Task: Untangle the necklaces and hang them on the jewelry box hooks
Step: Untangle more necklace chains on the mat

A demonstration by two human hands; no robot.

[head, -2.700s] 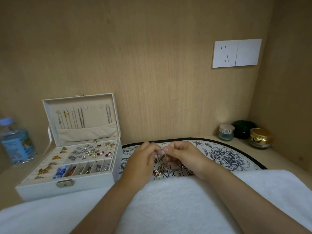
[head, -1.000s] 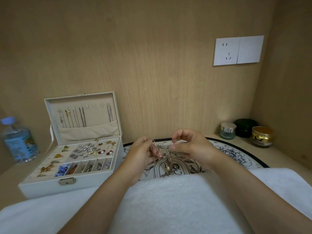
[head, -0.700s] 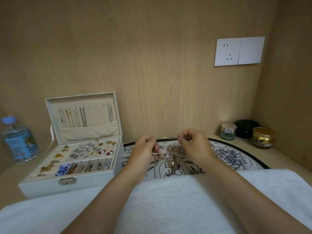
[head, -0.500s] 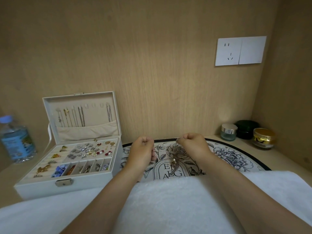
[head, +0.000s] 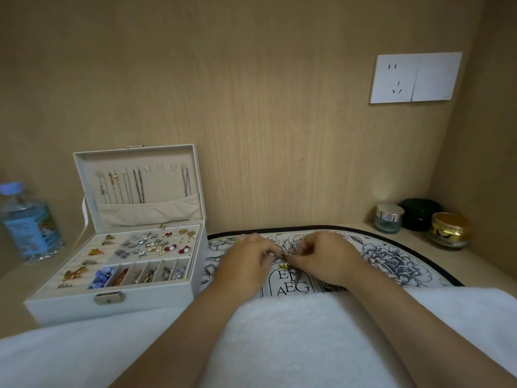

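Tangled necklaces (head: 287,264), one knot: low over floral mat (head: 391,256), pinched between left hand (head: 246,259) and right hand (head: 326,259), which have closed together from a stretched-apart hold; untangling judged unfinished, jewelry box (head: 112,306) hooks (head: 160,167) partly vacant

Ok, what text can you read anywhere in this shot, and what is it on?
"AEG": floral mat, in the arched panel.
"E", with the next letter half hidden behind the tangled necklaces: same panel, one line up.
Dark print right of the panel: unreadable.
Water bottle label: too blurred to read.
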